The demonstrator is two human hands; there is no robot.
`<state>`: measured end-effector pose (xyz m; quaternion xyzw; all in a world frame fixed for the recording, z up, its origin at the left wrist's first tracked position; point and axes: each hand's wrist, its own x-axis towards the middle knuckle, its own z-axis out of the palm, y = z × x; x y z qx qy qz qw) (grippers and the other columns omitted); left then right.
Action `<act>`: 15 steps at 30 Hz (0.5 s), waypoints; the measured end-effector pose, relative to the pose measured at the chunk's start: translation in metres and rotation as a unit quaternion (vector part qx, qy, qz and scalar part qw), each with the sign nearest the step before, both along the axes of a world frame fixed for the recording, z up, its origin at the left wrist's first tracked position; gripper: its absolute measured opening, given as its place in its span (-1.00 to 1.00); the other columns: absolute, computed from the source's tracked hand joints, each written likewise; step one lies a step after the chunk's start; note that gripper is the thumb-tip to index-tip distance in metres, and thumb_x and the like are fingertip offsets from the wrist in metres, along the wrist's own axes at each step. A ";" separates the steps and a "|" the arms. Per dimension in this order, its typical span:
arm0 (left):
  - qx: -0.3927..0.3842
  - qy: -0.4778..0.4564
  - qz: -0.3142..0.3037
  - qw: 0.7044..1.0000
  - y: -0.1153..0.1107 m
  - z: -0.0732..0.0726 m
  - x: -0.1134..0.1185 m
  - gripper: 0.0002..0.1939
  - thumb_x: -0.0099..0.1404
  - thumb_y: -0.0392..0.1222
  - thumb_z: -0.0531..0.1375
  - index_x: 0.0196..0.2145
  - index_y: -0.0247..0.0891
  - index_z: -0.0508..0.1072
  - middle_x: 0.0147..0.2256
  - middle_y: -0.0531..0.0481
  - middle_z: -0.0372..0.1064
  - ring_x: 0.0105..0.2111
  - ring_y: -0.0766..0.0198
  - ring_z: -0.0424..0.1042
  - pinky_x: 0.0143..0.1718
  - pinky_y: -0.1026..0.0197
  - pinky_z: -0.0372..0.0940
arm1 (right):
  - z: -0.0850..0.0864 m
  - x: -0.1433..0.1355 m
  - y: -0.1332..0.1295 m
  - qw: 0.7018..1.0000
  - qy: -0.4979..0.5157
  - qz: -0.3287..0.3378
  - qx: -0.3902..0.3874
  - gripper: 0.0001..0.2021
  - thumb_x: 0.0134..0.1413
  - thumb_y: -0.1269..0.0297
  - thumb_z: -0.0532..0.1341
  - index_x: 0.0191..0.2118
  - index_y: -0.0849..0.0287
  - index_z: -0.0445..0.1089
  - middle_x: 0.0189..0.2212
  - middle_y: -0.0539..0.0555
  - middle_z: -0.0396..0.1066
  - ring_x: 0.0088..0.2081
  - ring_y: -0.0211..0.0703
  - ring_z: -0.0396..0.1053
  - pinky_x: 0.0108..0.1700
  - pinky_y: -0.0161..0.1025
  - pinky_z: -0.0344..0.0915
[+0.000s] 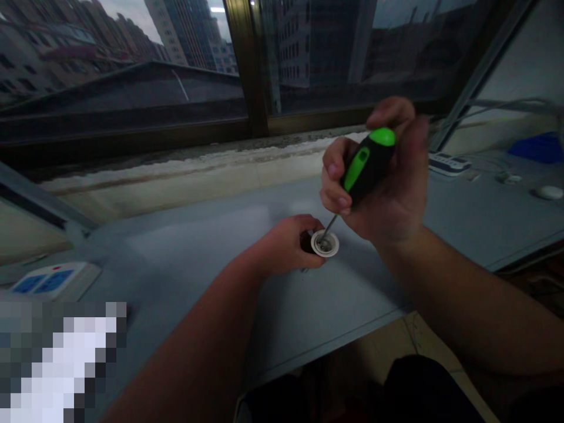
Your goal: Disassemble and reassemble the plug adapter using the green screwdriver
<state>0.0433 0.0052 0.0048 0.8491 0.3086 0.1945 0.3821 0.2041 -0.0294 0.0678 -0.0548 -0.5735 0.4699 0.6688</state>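
Note:
In the middle of the head view my left hand (293, 247) is closed around a small round fitting with a white rim (336, 244), perhaps a lamp socket; its open end faces up toward me. My right hand (396, 188) grips a screwdriver (372, 164) with a black and green handle, held at a slant. The metal shaft runs down into the hollow of the fitting, where the tip is hard to make out. A small thin metallic piece (305, 269) shows just below my left hand, on the table.
The grey table (194, 247) stands against a wall under a window (255, 70). At left lies a white box with blue panels (55, 281), near a pixelated patch. To the right are a white power strip (449, 164), a blue object (537, 147) and a round white item (549, 192).

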 end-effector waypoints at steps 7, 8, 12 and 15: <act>0.017 -0.004 0.002 1.000 -0.001 0.002 0.000 -0.72 0.04 -0.26 0.38 -0.24 -0.28 0.51 -0.31 0.01 0.47 -0.31 0.21 0.49 -0.26 0.19 0.36 | -0.004 -0.002 0.003 1.000 0.001 -0.009 0.019 -0.66 0.26 -0.11 0.27 -0.05 0.00 0.37 -0.36 -0.02 0.37 -0.47 -0.25 0.38 -0.56 -0.35 0.27; 0.020 -0.005 0.001 1.000 -0.001 0.002 0.000 -0.72 0.04 -0.26 0.38 -0.25 -0.28 0.50 -0.32 0.01 0.46 -0.31 0.21 0.48 -0.26 0.20 0.36 | -0.004 -0.001 0.005 1.000 -0.011 0.003 0.018 -0.60 0.28 -0.17 0.22 -0.01 0.03 0.37 -0.40 -0.02 0.38 -0.50 -0.25 0.36 -0.55 -0.33 0.28; 0.026 0.001 -0.003 1.000 0.000 0.003 0.000 -0.75 0.03 -0.25 0.39 -0.30 -0.27 0.47 -0.36 0.04 0.43 -0.35 0.25 0.45 -0.31 0.23 0.32 | -0.005 0.004 0.011 0.999 0.002 0.021 0.025 -0.58 0.32 -0.26 0.11 -0.02 -0.02 0.33 -0.48 -0.10 0.34 -0.66 -0.35 0.15 -0.63 -0.38 0.13; 0.024 0.007 -0.012 1.000 -0.001 0.004 0.000 -0.75 0.03 -0.23 0.40 -0.34 -0.26 0.44 -0.38 0.05 0.41 -0.37 0.27 0.43 -0.34 0.25 0.28 | -0.004 0.010 0.010 1.000 -0.003 0.021 0.001 -0.64 0.34 -0.22 0.10 -0.12 -0.04 0.28 -0.51 -0.14 0.29 -0.70 -0.37 0.05 -0.66 -0.40 0.04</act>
